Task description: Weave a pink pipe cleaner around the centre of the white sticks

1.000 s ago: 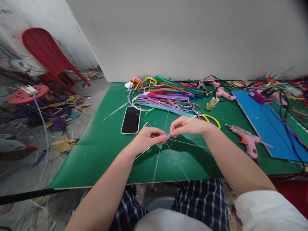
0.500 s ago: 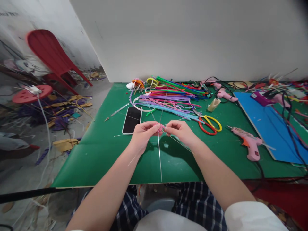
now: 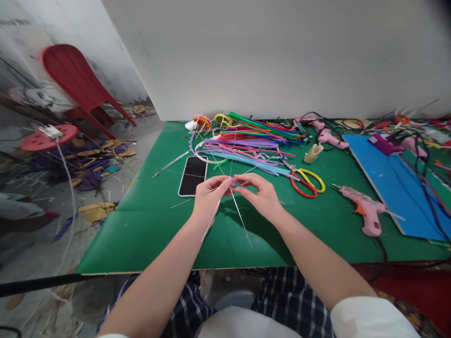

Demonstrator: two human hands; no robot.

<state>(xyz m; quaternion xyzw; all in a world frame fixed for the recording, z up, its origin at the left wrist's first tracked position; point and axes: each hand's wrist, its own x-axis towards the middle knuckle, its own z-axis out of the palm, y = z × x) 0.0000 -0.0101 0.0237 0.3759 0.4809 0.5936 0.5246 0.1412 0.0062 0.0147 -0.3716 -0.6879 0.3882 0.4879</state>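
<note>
My left hand [image 3: 208,197] and my right hand [image 3: 260,193] meet above the green table [image 3: 141,225], fingertips pinched together. Between them sits a small pink piece [image 3: 232,187] where several thin silver wires [image 3: 241,220] cross and fan out in all directions. Both hands pinch this wire bundle at its pink middle. A black phone [image 3: 192,175] lies face up just left of my left hand. Behind the hands lies a heap of coloured pipe cleaners [image 3: 246,141].
Red and yellow scissors [image 3: 306,181] lie right of my right hand. A pink glue gun [image 3: 364,210] rests further right beside a blue board [image 3: 391,183]. More glue guns and cables crowd the back right. A red chair [image 3: 73,84] and littered floor are at left.
My hands have moved away from me, toward the phone and pipe cleaners. The wire bundle has turned between my fingers, so its spokes point in new directions. The scissors, earlier half hidden, now show fully.
</note>
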